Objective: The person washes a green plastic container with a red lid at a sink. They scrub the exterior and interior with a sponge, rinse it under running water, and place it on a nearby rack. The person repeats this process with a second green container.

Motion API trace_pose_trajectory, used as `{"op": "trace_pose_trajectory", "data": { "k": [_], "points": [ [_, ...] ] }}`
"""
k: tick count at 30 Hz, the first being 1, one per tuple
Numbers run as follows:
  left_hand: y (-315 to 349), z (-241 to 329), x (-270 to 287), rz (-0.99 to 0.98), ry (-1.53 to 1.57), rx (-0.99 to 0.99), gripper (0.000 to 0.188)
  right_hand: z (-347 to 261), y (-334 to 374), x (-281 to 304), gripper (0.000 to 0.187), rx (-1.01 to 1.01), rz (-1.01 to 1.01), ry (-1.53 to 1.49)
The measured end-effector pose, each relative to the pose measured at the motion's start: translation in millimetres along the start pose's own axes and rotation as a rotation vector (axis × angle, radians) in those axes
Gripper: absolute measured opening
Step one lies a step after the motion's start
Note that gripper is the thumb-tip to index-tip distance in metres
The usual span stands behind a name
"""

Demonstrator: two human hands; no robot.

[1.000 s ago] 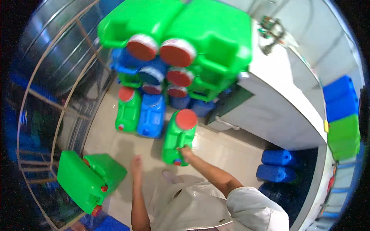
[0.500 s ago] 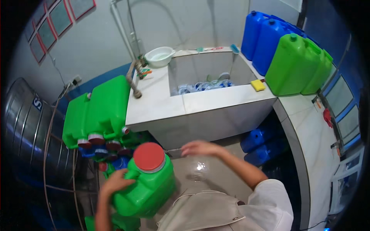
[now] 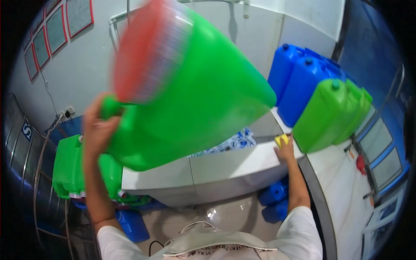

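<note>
The jug [image 3: 212,99] is up in the air, tilted, hiding part of the counter [image 3: 238,164]. It looks like stiff, hollow plastic — probably light if empty, tough, but slippery on its smooth sides; the handle seems the surest hold, and the left hand [image 3: 99,130] is clamped there. The right hand [image 3: 286,152] grips the sponge [image 3: 281,139]. Half a second ago the jug hung lower — and the right hand was bare.
</note>
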State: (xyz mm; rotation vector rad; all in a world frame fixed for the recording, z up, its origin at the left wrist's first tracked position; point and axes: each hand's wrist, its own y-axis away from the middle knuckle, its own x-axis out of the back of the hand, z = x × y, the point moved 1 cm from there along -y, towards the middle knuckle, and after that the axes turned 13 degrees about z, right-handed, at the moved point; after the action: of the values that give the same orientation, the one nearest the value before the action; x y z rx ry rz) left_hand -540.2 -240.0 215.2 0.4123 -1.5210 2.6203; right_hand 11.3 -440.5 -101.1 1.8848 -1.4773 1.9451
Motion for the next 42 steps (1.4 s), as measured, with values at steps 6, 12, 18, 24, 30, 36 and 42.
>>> {"op": "trace_pose_trajectory", "data": {
  "k": [6,12,18,24,30,36,42],
  "points": [
    [14.1,-115.9,-212.1,-0.397,0.119,0.176,0.03,-12.7,5.8,-8.2,0.043,-0.199,-0.176,-0.07],
    [79.8,-224.8,-314.3,-0.432,0.06,0.394,0.032,-159.3,-154.8,10.5,0.038,-0.526,-0.246,-1.077],
    [109.9,-237.3,-349.8,-0.468,0.07,0.502,0.034,-323.9,-256.7,-65.3,0.03,-0.563,-0.724,-1.35],
    [131.7,-257.2,-335.4,-0.366,-0.062,0.561,0.038,-403.2,-253.4,-142.3,0.025,-0.399,-1.044,-1.112],
    [149.2,-257.4,-331.9,-0.448,-0.189,0.535,0.04,-526.2,-225.7,-184.7,0.042,0.667,-0.45,-0.788],
    [143.1,-250.1,-319.7,-0.436,-0.234,0.567,0.041,-576.6,-173.1,-224.6,0.041,0.695,-0.606,-0.236],
    [151.5,-265.7,-318.1,-0.365,-0.165,0.686,0.041,-551.6,-181.6,-146.8,0.037,0.818,-0.543,-0.644]
  ]
}}
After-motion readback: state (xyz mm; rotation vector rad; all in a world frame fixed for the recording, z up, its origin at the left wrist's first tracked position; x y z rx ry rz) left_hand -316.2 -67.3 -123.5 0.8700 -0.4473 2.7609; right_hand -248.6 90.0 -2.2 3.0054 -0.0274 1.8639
